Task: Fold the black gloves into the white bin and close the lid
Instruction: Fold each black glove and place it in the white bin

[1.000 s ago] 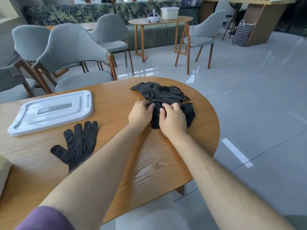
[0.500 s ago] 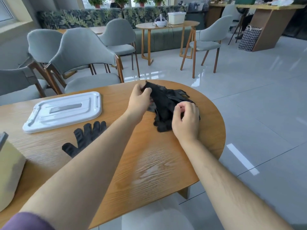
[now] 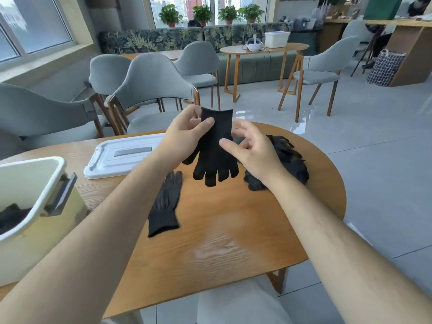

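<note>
Only one camera is at work, worn on the person's head and looking forward and down along both forearms to the desk (image 3: 222, 242). It sits close above the left hand (image 3: 184, 139) and right hand (image 3: 254, 150), and its wide angle also catches the chairs (image 3: 152, 83) and windows (image 3: 35, 24) beyond.

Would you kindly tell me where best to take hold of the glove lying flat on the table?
Pinch the flat glove at its cuff, coming from the near side: the cuff lies nearest you, clear of other things, tips pointing away.

No legible text (anywhere in view)
</note>
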`<state>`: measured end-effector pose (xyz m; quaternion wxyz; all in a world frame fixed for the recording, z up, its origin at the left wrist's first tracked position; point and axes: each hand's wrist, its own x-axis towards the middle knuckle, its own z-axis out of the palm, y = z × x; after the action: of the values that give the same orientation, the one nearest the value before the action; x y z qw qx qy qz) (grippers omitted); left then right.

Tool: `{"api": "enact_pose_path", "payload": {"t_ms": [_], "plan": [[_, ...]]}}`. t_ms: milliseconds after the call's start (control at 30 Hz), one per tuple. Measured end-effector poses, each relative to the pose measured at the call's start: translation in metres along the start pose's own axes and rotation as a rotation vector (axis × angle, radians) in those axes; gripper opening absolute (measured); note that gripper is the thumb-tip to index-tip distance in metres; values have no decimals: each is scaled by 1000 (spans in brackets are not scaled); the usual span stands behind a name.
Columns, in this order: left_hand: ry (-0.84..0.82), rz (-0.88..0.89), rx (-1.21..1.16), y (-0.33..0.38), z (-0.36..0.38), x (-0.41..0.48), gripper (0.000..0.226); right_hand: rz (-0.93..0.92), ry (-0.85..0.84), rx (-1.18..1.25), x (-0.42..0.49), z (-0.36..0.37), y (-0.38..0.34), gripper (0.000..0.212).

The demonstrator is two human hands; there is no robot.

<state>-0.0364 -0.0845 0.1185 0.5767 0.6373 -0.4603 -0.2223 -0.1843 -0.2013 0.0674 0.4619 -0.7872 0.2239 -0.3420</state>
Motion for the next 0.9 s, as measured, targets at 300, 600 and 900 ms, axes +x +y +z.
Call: {"api": "enact_pose_path", "payload": {"t_ms": [300, 600, 900], "plan": [[219, 12, 207, -28, -64, -47, 8, 133, -256, 307, 15, 62, -50, 10], [458, -20, 407, -50, -93, -77, 10, 112, -298, 317, 20, 111, -59, 11], [144, -19, 630, -128, -87, -136, 10, -110, -180, 272, 14, 135, -34, 23]]}}
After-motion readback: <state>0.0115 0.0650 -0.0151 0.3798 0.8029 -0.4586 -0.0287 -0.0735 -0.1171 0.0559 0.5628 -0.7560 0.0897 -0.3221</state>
